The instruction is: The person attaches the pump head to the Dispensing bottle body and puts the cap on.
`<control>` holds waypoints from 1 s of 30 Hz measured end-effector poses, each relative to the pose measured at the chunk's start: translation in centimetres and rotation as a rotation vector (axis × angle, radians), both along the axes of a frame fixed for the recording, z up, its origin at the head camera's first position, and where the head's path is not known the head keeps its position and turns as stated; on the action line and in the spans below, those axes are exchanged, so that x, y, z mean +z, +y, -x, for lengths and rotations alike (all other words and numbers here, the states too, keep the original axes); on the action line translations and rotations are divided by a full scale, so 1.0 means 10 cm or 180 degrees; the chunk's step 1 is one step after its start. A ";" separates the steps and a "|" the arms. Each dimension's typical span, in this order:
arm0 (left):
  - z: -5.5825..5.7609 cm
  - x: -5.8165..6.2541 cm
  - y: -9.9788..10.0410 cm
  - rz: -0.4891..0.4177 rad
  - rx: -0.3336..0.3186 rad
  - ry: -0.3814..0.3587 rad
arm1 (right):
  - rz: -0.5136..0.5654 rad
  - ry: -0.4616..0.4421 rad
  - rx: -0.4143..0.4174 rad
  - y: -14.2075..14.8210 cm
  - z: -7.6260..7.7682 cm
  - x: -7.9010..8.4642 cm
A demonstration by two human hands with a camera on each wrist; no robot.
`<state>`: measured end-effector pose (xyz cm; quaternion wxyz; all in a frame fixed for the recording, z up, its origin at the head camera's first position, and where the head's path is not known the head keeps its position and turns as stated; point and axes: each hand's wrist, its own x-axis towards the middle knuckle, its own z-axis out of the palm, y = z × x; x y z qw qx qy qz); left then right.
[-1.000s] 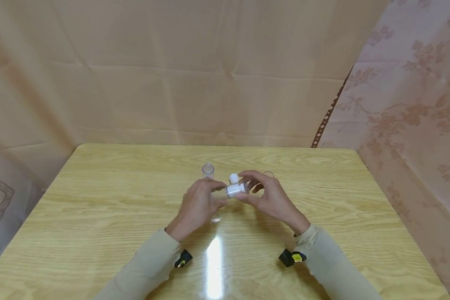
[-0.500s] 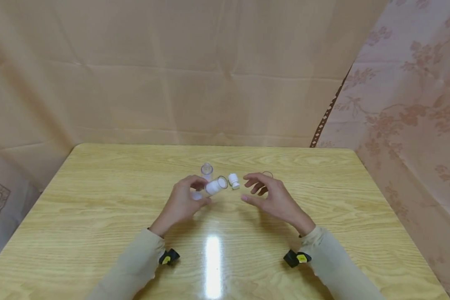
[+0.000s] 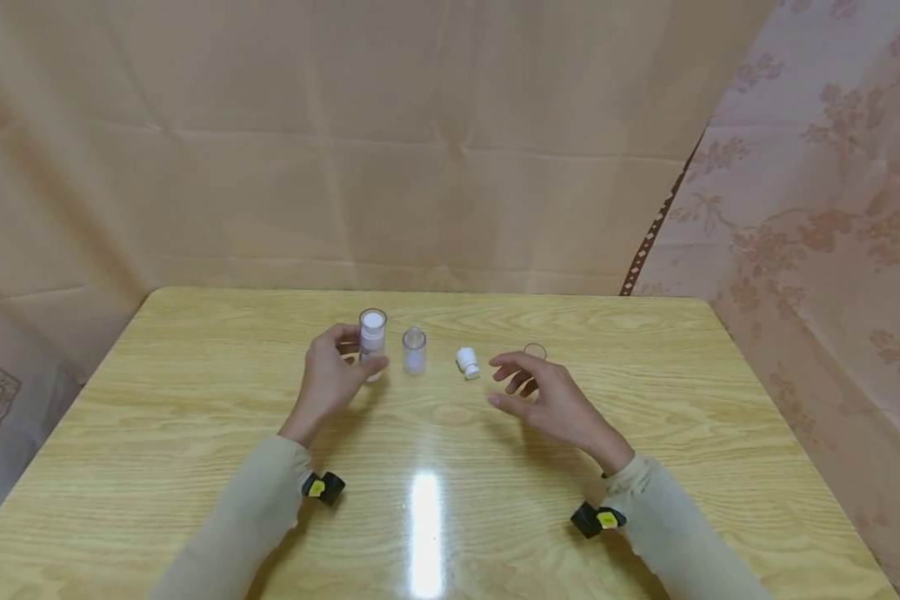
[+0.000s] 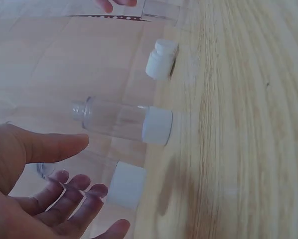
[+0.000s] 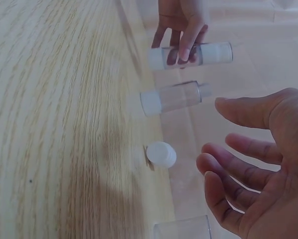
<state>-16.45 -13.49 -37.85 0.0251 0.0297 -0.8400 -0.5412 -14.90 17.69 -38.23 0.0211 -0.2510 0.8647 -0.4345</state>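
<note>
My left hand [image 3: 332,375] holds a clear bottle [image 3: 372,327] upright between thumb and fingers. It has a white base [image 4: 126,184] and a white part inside its top. Its base seems just above the table. To its right a second clear bottle [image 3: 415,354] with a white base stands on the table, a narrower clear neck on top. Farther right sits a small white nozzle-like piece [image 3: 467,362], tilted in the head view. My right hand [image 3: 551,400] hovers beside that piece with relaxed fingers and nothing in them.
A clear cup-like cover [image 5: 183,229] stands behind my right hand, mostly hidden in the head view. The wood-grain table [image 3: 217,375] ends at a beige curtain [image 3: 390,167] at the back.
Both hands were at the bottle; the right has let go. My left hand has carried the bottle left past the standing one and turned it from lying to upright.
</note>
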 end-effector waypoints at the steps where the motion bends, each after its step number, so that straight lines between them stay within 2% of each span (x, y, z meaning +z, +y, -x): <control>1: 0.02 -0.01 0.00 -0.0013 0.0023 -0.0005 | -0.0009 -0.0003 0.0008 0.00 0.00 0.00; 11: 0.23 -0.08 0.08 -0.0320 0.0113 -0.0042 | -0.0035 -0.0074 0.0062 0.00 -0.01 -0.01; 30: 0.40 -0.14 0.14 -0.0275 0.0126 -0.0075 | -0.0098 -0.0099 0.0170 -0.01 -0.02 -0.01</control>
